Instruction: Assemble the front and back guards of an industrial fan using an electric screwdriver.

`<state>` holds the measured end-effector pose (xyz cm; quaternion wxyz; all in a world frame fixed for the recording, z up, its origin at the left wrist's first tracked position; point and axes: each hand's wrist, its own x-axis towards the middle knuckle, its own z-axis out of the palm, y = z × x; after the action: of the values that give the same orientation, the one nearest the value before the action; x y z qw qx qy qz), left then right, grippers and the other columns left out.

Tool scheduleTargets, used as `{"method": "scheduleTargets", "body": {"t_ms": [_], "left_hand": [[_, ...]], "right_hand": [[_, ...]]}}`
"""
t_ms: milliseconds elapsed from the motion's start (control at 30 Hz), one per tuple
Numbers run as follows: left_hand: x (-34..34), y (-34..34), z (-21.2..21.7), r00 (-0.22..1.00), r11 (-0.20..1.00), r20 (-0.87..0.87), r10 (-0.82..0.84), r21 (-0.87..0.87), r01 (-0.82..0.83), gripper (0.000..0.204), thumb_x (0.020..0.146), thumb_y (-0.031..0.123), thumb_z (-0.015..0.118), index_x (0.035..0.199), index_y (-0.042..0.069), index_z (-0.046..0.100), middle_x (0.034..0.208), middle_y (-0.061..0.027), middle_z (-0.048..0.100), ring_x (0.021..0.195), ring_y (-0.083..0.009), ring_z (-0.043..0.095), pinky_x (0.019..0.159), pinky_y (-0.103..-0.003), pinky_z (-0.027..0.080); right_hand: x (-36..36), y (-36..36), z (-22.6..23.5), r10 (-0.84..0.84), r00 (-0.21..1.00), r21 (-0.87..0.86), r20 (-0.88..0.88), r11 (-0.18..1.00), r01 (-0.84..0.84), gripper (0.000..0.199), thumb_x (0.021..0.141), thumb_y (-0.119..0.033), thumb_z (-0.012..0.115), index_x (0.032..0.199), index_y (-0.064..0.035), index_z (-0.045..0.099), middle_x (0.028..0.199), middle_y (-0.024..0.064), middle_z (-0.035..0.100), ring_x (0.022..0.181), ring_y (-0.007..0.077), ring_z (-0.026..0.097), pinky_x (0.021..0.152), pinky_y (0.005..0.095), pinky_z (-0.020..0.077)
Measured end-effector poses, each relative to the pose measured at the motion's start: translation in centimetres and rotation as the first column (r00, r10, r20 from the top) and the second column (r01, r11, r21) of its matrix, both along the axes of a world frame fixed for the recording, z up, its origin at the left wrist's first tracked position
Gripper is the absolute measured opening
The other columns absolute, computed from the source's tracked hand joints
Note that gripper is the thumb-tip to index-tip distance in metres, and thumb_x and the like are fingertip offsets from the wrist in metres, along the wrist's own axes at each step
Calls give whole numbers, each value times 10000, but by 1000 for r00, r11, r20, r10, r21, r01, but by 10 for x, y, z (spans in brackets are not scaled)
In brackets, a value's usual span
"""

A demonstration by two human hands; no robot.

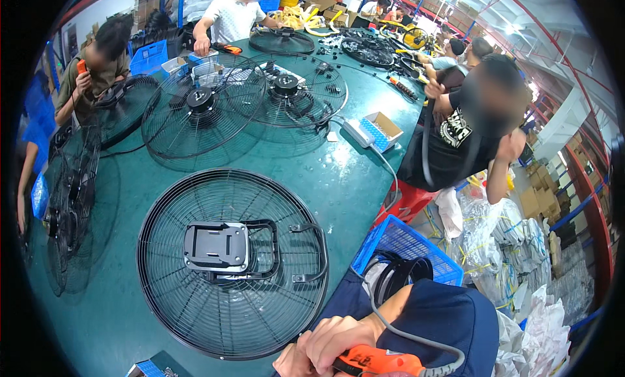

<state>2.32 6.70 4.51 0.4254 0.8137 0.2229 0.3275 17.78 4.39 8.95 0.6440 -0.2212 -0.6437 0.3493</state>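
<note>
Right hand curled round orange driver at near edge of table. Left hand just beside it, mostly cut off; finger state can't be told. Fan lies flat, near left.

Orange tool, partly unseen (perhaps behind fingers)

The right arm pokes out of a dark blue sleeve, to the right of the big black fan cover. It slants in toward the cover's near edge. There, the right hand has its fingers curled and its knuckles up. The left hand is close by it, partly hidden, with bent fingers.
</note>
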Motion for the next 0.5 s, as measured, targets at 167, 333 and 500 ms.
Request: {"method": "scheduleTargets", "body": {"t_ms": [167,333,500], "left_hand": [[2,2,1,999,999,0,32,27,-32,457,804,185,647,1166,-69,530,828,-210,621,678,-353,601,605,-383,486],[4,3,-3,998,996,15,59,58,-60,444,805,193,648,1150,-65,541,818,-203,622,663,-341,597,598,-376,483],[5,4,-7,997,994,20,75,73,-77,431,805,201,648,1134,-61,552,808,-196,624,648,-330,593,591,-369,479]], "right_hand": [[-2,5,0,23,1000,6,-13,1000,-23,197,856,-143,625,924,25,547,778,107,602,631,276,602,568,345,489],[-1,11,4,46,999,15,-7,999,-46,208,864,-151,618,922,36,550,772,120,600,622,283,599,562,353,491],[1,16,4,63,998,15,-7,998,-63,220,872,-160,612,920,47,552,766,133,599,613,290,597,557,361,493]]}}
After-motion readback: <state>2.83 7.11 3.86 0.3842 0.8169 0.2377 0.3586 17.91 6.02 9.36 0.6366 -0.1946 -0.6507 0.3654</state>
